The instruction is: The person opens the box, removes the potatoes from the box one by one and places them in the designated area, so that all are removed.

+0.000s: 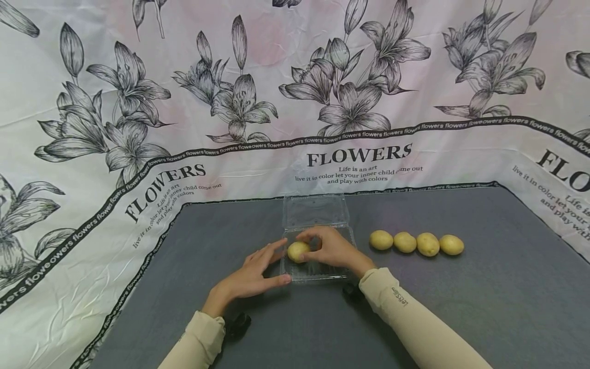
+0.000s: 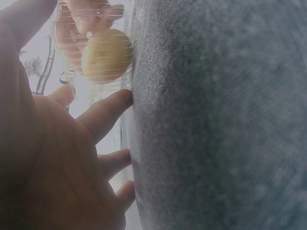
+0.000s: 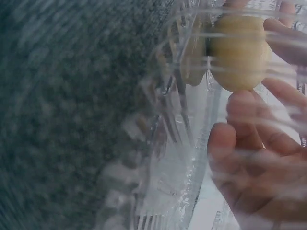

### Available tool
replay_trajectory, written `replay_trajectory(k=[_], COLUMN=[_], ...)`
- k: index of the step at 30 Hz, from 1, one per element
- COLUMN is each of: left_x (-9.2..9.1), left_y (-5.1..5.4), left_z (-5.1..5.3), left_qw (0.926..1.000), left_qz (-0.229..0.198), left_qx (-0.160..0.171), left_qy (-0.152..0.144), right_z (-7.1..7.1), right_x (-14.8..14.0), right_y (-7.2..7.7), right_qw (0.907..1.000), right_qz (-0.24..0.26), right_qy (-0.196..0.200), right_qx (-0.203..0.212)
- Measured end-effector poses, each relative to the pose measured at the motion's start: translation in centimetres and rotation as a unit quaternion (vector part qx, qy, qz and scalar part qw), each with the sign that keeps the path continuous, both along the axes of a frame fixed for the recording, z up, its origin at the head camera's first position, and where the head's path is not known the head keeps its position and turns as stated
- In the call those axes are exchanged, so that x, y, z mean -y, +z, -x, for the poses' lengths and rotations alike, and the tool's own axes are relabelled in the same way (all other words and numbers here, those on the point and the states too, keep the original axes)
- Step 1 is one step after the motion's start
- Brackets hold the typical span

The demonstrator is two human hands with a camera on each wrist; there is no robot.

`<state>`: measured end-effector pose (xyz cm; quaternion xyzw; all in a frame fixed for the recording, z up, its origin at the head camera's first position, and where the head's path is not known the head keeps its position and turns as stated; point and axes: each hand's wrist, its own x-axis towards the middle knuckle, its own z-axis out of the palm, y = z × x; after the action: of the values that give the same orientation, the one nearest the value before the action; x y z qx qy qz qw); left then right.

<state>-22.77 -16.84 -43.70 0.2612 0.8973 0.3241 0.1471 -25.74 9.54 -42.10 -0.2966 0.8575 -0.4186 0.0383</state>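
Note:
A clear plastic box [image 1: 318,279] lies on the grey table with its lid [image 1: 315,211] folded back. Over the left part of the box, my right hand [image 1: 329,248] pinches a small yellow potato [image 1: 298,252] between thumb and fingers. Along the box's left side rests my left hand [image 1: 253,277], fingers spread and fairly straight, its thumb near the front left corner. Both wrist views show the potato [image 2: 106,56] through clear plastic, which partly blurs it [image 3: 240,52]. Whether the potato touches the box floor, I cannot tell.
Right of the box, several yellow potatoes [image 1: 417,243] stand in a row on the grey table [image 1: 461,302]. A white cloth with printed flowers [image 1: 258,169] hangs behind and along the sides. Dark objects [image 1: 238,326] sit by both wrists.

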Motion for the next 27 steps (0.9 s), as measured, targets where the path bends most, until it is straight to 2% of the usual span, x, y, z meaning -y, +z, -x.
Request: replay_trajectory(k=[11,18,27], left_x=[0.08,0.12,0.1], left_y=[0.13,0.05,0.07], left_z=[-0.02,-0.04,-0.09], left_qw=[1.0,1.0,1.0], left_qz=[0.003,0.004,0.003], left_qx=[-0.004,-0.002,-0.006], left_qy=[-0.003,-0.005,-0.005], right_z=[0.17,0.32,0.42], right_x=[-0.07,-0.16,-0.21], right_y=[-0.15,-0.34,-0.47], right_qw=[0.9999,0.9992,0.997], right_qz=[0.004,0.001,0.0], right_qy=[0.013,0.022,0.052], right_qx=[0.007,0.033,0.057])
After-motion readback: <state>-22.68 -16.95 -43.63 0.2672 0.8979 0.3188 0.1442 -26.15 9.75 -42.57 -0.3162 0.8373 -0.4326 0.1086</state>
